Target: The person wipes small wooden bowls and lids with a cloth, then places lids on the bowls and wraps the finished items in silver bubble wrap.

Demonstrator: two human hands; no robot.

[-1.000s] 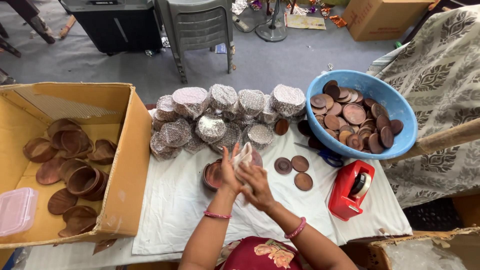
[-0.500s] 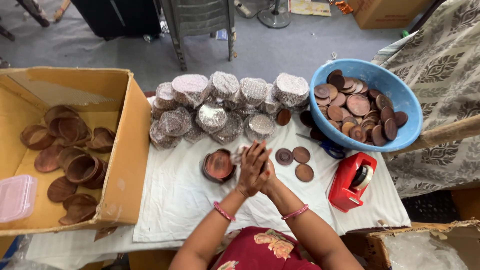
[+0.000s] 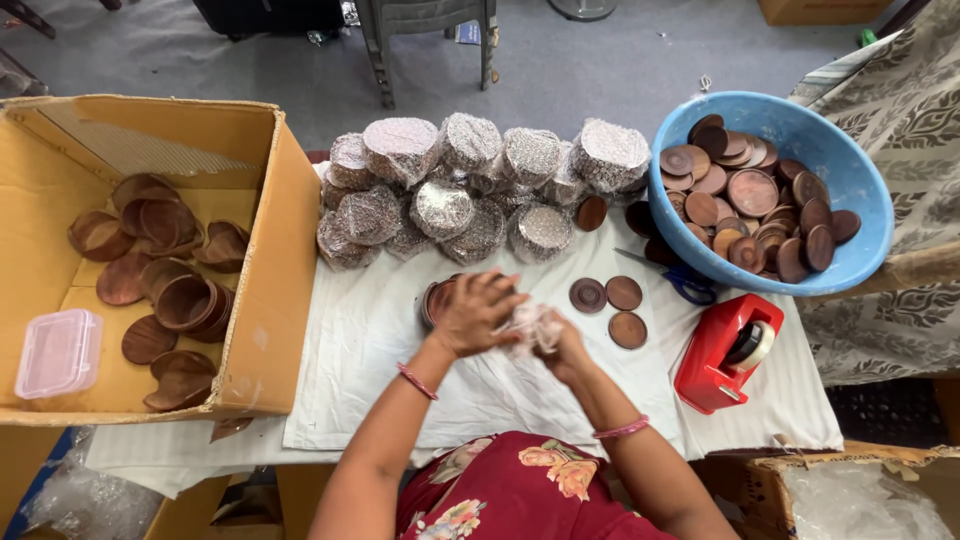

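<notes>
Plastic wrap (image 3: 528, 322), crumpled and clear, sits at frame centre, pinched between both hands over the white cloth (image 3: 360, 350). Cardboard box (image 3: 262, 290) at left holds brown wooden bowls (image 3: 165, 270) and a pink-lidded container (image 3: 58, 352). Blue basin (image 3: 850, 190) upper right, full of wooden discs. Wrapped stacks (image 3: 470, 180) top centre. Red tape dispenser (image 3: 722, 352) right of hands. Left hand (image 3: 475, 312) fingers curled over wrap; right hand (image 3: 562, 345) fingers closed on it from below.

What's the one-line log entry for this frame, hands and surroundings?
left hand: on clear wrap bundle | right hand: holding same bundle | nearby: three brown discs, wrapped stacks, blue basin, red tape dispenser, cardboard box
</notes>
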